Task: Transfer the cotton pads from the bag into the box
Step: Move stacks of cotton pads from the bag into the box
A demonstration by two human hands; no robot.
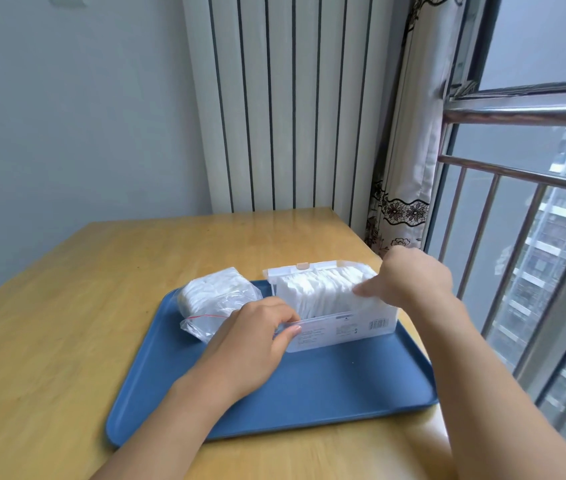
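I judge the step as seating pads in the box (pixel 340 327). My left hand (pixel 257 337) pinches its near-left corner; my right hand (pixel 413 282) grips the cotton pads (pixel 323 292) beneath it. The bag (pixel 215 299), beyond the left hand, holds more pads; next I release and reach there.

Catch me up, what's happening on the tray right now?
A person is loading cotton pads into a clear plastic box that stands on a blue tray. The left hand grips the box's near left corner, steadying it. The right hand presses on the right end of the pad row, which already fills much of the box. A zip bag still holding pads lies on the tray beside the box, so the transfer isn't finished.
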